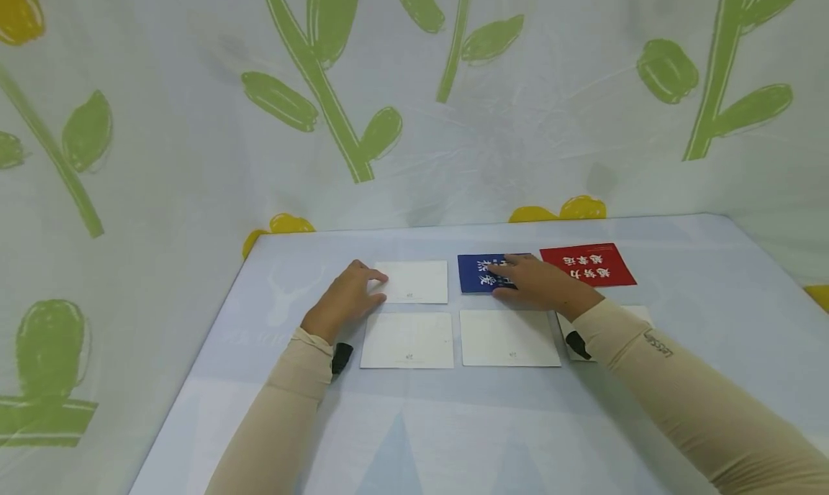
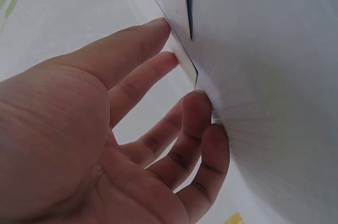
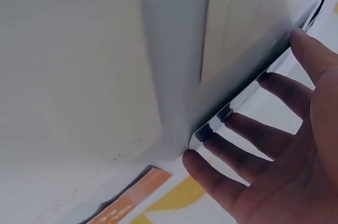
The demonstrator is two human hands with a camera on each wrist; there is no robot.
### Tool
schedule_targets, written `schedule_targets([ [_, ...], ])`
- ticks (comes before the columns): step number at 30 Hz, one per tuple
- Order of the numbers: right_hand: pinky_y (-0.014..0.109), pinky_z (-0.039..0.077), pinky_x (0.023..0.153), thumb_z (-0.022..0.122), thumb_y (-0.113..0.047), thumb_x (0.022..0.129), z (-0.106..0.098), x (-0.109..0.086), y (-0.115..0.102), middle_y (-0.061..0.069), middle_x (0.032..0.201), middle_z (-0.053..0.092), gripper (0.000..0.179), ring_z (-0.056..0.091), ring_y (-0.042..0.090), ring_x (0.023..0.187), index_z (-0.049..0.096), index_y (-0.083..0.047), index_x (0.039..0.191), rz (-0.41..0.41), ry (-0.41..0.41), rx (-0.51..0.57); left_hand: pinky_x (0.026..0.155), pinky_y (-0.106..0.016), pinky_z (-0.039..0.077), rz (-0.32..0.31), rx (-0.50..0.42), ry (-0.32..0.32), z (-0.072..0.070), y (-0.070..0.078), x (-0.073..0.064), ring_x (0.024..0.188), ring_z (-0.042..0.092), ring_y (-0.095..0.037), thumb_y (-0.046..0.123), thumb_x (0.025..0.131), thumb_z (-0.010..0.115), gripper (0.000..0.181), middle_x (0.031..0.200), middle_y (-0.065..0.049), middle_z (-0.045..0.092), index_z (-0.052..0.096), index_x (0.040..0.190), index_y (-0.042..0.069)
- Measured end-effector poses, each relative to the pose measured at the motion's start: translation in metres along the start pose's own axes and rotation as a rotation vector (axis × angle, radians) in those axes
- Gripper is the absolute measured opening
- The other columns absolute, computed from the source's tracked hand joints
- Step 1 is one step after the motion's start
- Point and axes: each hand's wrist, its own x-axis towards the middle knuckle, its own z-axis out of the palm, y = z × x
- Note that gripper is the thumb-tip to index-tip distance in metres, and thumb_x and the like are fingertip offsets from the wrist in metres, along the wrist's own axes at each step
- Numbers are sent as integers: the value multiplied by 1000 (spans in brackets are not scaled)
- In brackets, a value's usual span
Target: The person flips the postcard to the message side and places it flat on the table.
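Note:
Two rows of flat cards lie on the table. My left hand point(image 1: 346, 297) touches the left edge of the white card point(image 1: 417, 283) in the back row. Up close in the left wrist view, the thumb and a finger meet that card's thin edge while the other fingers bend loosely beside it. Over the blue card point(image 1: 473, 273) with white lettering lies my right hand point(image 1: 540, 286), covering its right part. The right wrist view has these fingers point(image 3: 259, 134) spread and fairly straight, tips along a card's edge. A red lettered card point(image 1: 586, 265) sits just right of that hand.
In the front row are a left white card point(image 1: 408, 340), a middle white card point(image 1: 508, 340) and a right white card point(image 1: 637, 314), the last partly hidden under the right wrist. Behind the pale tabletop point(image 1: 259, 409) hangs a leaf-patterned cloth point(image 1: 486, 142).

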Motion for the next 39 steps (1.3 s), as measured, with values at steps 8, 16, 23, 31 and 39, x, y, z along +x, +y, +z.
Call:
schedule_targets([
  [8, 62, 45, 103, 58, -47, 98, 0, 1, -7, 22, 153, 44, 60, 41, 47, 141, 45, -23, 151, -25, -5, -74, 111, -48, 44, -26, 6, -14, -1, 0, -1, 124, 55, -33, 21, 94, 71, 45, 141, -19, 48, 62, 137, 13],
  [16, 61, 47, 102, 55, -46, 100, -3, 0, -10, 23, 150, 47, 56, 44, 47, 138, 47, -22, 150, -49, 13, -119, 112, -48, 43, -18, 21, 1, -1, -1, -2, 126, 55, -33, 21, 94, 71, 45, 141, -18, 49, 62, 137, 14],
  [23, 62, 45, 104, 49, -46, 103, -3, -2, -8, 23, 152, 46, 54, 43, 48, 138, 46, -22, 151, -68, 19, -123, 111, -49, 43, -9, 18, 2, 0, 0, -1, 125, 55, -33, 21, 93, 72, 46, 141, -18, 49, 62, 137, 14],
  [31, 61, 45, 104, 47, -44, 104, -5, -4, -5, 23, 151, 47, 51, 44, 49, 137, 47, -22, 150, -75, 31, -94, 100, -48, 51, 47, 71, 95, -2, 11, -6, 110, 62, -34, 25, 94, 71, 46, 136, -19, 50, 60, 138, 15],
  [39, 60, 46, 104, 47, -43, 104, -3, -4, 1, 22, 151, 48, 48, 45, 48, 136, 49, -23, 149, -78, 28, -26, 104, -52, 48, 190, 141, 115, 7, 56, -5, 120, 63, -30, 29, 94, 70, 43, 136, -12, 59, 62, 136, 18],
])
